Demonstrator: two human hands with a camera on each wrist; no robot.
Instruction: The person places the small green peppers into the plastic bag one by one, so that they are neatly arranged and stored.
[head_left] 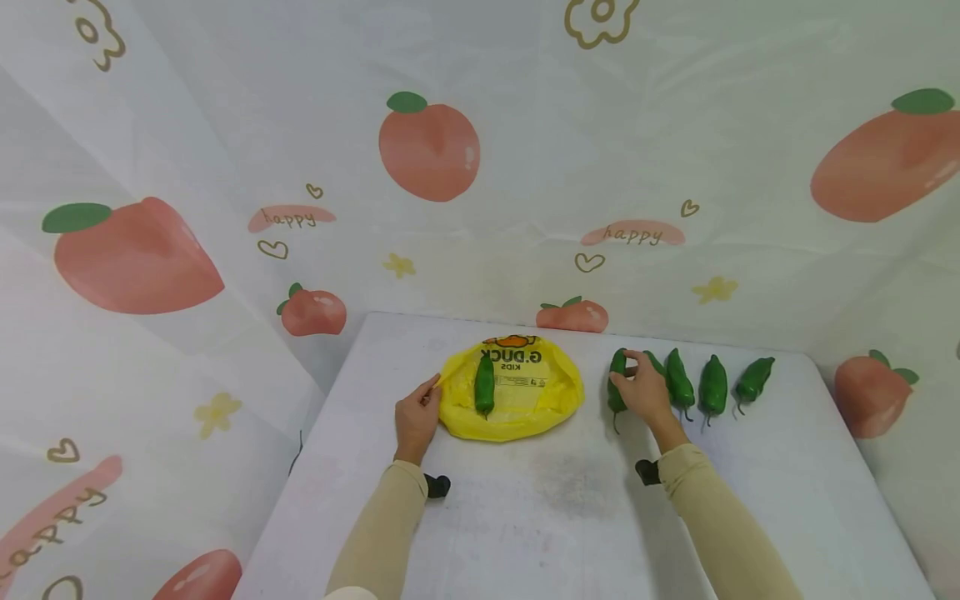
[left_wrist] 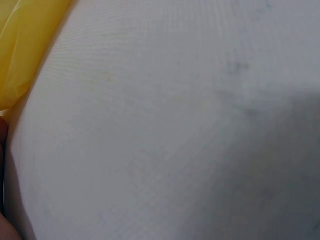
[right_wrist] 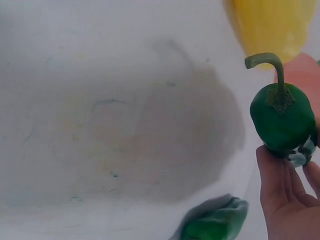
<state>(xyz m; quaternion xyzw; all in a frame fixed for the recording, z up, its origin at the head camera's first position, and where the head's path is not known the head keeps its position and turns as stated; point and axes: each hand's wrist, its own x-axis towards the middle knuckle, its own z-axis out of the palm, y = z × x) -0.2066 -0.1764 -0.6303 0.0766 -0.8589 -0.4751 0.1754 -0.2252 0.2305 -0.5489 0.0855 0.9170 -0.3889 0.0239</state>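
With thumb and fingers, my left hand [head_left: 415,423] pinches the left rim of an open yellow plastic bag [head_left: 517,429]. One green pepper [head_left: 485,388] lies inside the bag, stem toward me. To the right of the bag, my right hand [head_left: 649,398] grips another green pepper [right_wrist: 282,120] around its body. Its curved stem points at the camera in the right wrist view, and a shadow falls on the table beside it. The left wrist view catches only a fold of the bag [left_wrist: 25,45] and a sliver of fingers at the left edge.
Right of my right hand, several green peppers [head_left: 713,388] lie in a row on the white table [head_left: 570,533]; the nearest is partly hidden behind the hand. A white sheet [head_left: 517,242] printed with peaches hangs behind and beside the table.
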